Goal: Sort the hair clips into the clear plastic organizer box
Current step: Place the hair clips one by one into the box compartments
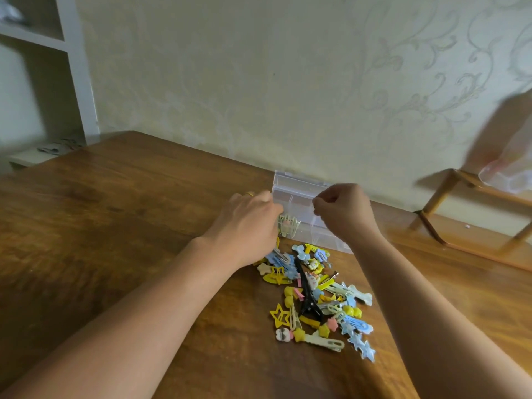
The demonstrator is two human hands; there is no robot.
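hair clips (319, 300) lie heaped on the table (115, 226) before the organizer box (299, 203) (barely filled); right hand (342, 211) pinches something unclear above it; left hand (250, 223) rests spread beside it; sorting looks early; next, a drop into a compartment.

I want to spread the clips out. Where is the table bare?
Bare wood lies left of the left hand and the clip pile, across the table. A narrower strip runs right of the pile. It's crowded between the pile and the organizer box.

Wooden table (115, 214): clear organizer box (299, 191) at far edge, hair clips (319, 298) heaped beside it.
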